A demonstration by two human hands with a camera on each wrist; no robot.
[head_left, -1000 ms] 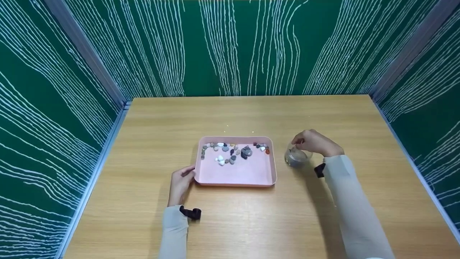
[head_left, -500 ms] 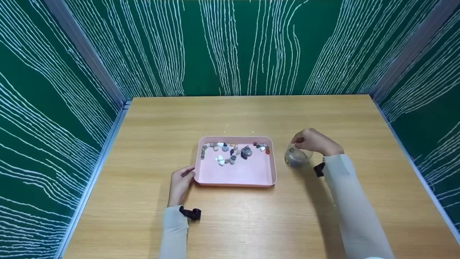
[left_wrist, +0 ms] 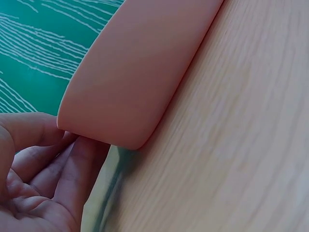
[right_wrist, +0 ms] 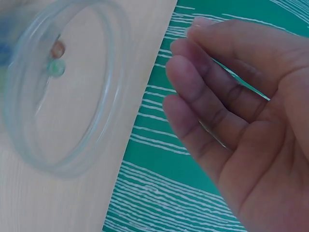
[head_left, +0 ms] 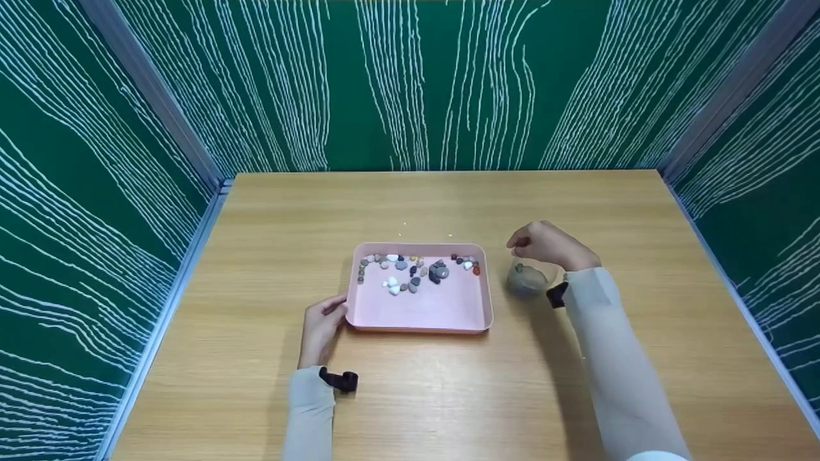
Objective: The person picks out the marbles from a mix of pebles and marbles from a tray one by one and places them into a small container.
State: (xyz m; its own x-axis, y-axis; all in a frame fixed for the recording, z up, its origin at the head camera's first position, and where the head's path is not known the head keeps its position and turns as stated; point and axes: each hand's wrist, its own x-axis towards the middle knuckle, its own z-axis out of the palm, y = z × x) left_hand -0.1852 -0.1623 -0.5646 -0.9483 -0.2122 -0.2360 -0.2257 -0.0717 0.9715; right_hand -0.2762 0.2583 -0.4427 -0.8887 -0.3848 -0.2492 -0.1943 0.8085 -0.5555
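A shallow pink tray [head_left: 419,314] lies mid-table, with several small pebbles [head_left: 440,271] arranged in its back half. My left hand [head_left: 320,328] holds the tray's left side, thumb at the rim; the left wrist view shows the fingers [left_wrist: 77,169] against the outer corner. Above the back rim of a clear round jar [head_left: 528,280] is my right hand [head_left: 551,246], fingers bent and thumb close to the index fingertip. Anything between those tips is hidden. Seen from the right wrist, the jar [right_wrist: 72,166] contains a reddish bead [right_wrist: 58,49] and a green one [right_wrist: 56,67].
The wooden table [head_left: 256,256] is bounded by green walls [head_left: 442,83] with wavy white lines at the back and sides. A few tiny pale specks [head_left: 450,235] lie behind the tray.
My right hand has risen a little and shifted left, from inside the jar's mouth to above its rim. My left hand and the tray have hardly moved.
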